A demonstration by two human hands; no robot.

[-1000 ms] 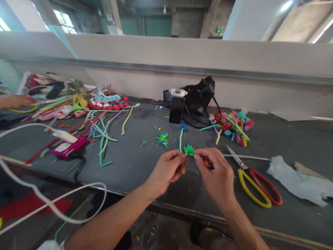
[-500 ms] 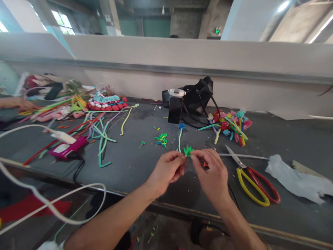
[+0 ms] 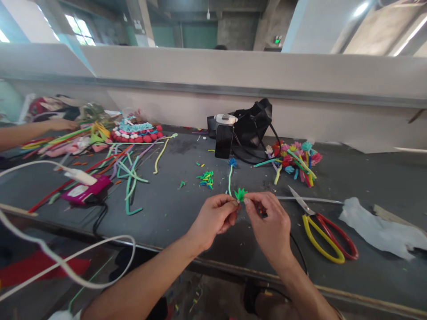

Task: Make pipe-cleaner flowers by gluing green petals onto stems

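Both my hands meet over the near middle of the dark table (image 3: 367,178). My left hand (image 3: 213,218) and my right hand (image 3: 268,224) each pinch a small green pipe-cleaner flower (image 3: 240,194) between thumb and forefinger, holding it just above the tabletop. A blue-headed flower on a pale green stem (image 3: 231,171) lies flat just beyond the green one. Small cut pieces in green, blue and yellow (image 3: 207,177) sit to its left.
Scissors with yellow and red handles (image 3: 320,226) lie right of my hands, beside a white cloth (image 3: 376,226). A pile of finished flowers (image 3: 295,160), a black bag (image 3: 250,129) and a phone (image 3: 223,141) stand behind. Loose pipe cleaners (image 3: 130,173), a pink device (image 3: 85,189) and another person's arm (image 3: 26,131) are at left.
My hands stay pinched on the green flower, the right hand shifting slightly left. At far left the other person's arm has reached farther along the table.
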